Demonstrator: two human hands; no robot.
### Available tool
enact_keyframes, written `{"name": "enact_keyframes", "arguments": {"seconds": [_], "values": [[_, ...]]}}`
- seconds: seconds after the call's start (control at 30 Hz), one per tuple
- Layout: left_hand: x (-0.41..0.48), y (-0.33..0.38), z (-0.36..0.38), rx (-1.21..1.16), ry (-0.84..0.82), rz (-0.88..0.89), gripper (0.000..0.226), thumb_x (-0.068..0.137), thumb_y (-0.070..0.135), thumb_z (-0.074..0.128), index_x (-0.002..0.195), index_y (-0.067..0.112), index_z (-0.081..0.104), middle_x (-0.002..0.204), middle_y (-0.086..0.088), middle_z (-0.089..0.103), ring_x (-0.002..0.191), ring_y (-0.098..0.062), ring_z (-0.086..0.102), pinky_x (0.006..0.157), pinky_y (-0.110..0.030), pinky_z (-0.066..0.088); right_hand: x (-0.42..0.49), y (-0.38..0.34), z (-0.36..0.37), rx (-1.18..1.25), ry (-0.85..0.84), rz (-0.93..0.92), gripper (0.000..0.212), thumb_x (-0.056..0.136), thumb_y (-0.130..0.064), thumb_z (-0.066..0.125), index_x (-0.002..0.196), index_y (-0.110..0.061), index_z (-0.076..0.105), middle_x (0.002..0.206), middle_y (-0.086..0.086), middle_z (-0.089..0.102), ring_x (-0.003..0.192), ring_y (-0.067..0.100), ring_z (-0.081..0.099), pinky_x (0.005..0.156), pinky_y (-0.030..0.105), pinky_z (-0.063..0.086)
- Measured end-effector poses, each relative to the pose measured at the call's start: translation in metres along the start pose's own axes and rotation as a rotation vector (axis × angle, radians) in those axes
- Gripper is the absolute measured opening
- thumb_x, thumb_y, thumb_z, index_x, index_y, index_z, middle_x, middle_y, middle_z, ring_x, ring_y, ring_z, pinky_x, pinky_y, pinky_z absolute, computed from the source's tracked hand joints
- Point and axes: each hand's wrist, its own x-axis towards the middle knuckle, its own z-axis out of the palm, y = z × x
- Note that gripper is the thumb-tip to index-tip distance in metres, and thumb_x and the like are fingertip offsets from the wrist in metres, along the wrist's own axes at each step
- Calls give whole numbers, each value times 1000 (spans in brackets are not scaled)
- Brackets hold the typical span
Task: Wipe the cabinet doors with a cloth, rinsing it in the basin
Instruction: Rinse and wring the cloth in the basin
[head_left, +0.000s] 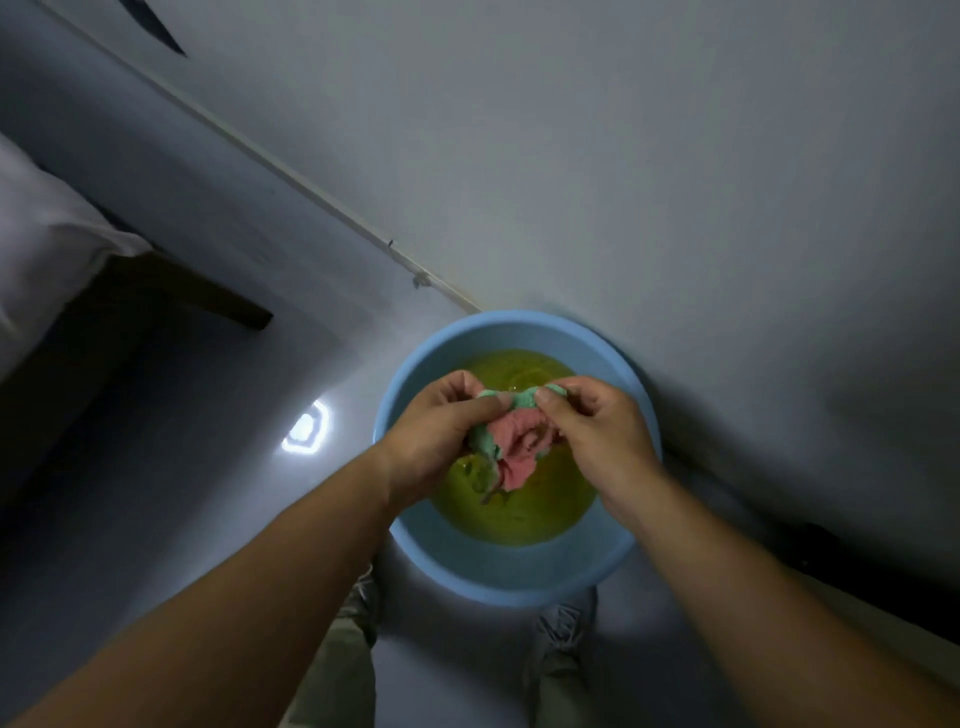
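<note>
The left hand (434, 434) and right hand (600, 439) each have a closed grip on one end of the bunched pink-and-green cloth (511, 447), thumbs on top. It hangs just above the yellowish water (519, 514) in the blue basin (519, 584). To wring well, twist the ends opposite ways and stay low, so drips land inside. The basin stands on a glossy pale floor (208, 467), close to a pale upright panel (675, 182). A bed (57, 244) lies far left.
</note>
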Motion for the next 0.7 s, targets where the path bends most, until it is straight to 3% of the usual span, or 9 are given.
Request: {"name": "enact_keyframes", "arguments": {"seconds": [0.1,0.23,0.33,0.43,0.5,0.6,0.63,0.7], "values": [[4,24,-18,120,-96,-71,27,83,7,77,83,15,51,76,-11,65,65,-22,63,57,-26,55,2,-17,12,72,52,39,8,93,-17,72,85,-17,72,70,-11,69,64,1,61,67,20,47],[7,56,-37,145,-283,-174,38,78,13,82,111,10,63,95,-15,73,79,-26,71,68,-31,60,3,-32,36,241,114,122,15,94,-20,70,79,-19,70,71,-5,69,70,9,65,74,34,53],[6,70,-43,182,-299,-167,10,94,14,66,100,6,67,85,-15,71,69,-23,68,62,-28,58,-3,-42,55,394,146,170,17,95,-18,68,78,-18,67,68,-6,68,70,8,67,76,35,54],[8,74,-48,221,-256,-137,18,98,19,63,83,10,64,77,-13,66,66,-24,62,59,-27,57,-14,-46,68,559,212,228,4,94,-20,70,97,-18,67,93,2,70,89,16,70,73,33,57],[7,72,-45,233,-199,-107,20,96,16,67,77,13,60,72,-11,65,61,-22,61,54,-26,55,-21,-44,74,505,314,303,24,92,-29,73,112,-22,63,104,0,71,91,14,70,71,33,59],[8,63,-34,183,-138,-101,26,92,12,72,73,15,55,68,-12,64,62,-27,59,58,-32,54,-28,-41,78,320,386,380,30,85,-50,76,92,-21,71,85,-3,76,77,12,71,73,38,60],[8,60,-32,156,-131,-113,26,92,14,73,72,15,55,68,-13,63,64,-28,59,62,-34,53,-31,-41,80,334,334,394,29,88,-48,73,85,-19,72,78,-3,75,71,11,70,69,36,59],[10,57,-24,116,-159,-170,22,95,22,69,79,12,57,75,-15,63,71,-29,60,64,-34,54,-34,-40,81,439,198,402,24,96,-36,68,88,-14,73,82,6,73,71,15,69,66,32,57]]}}
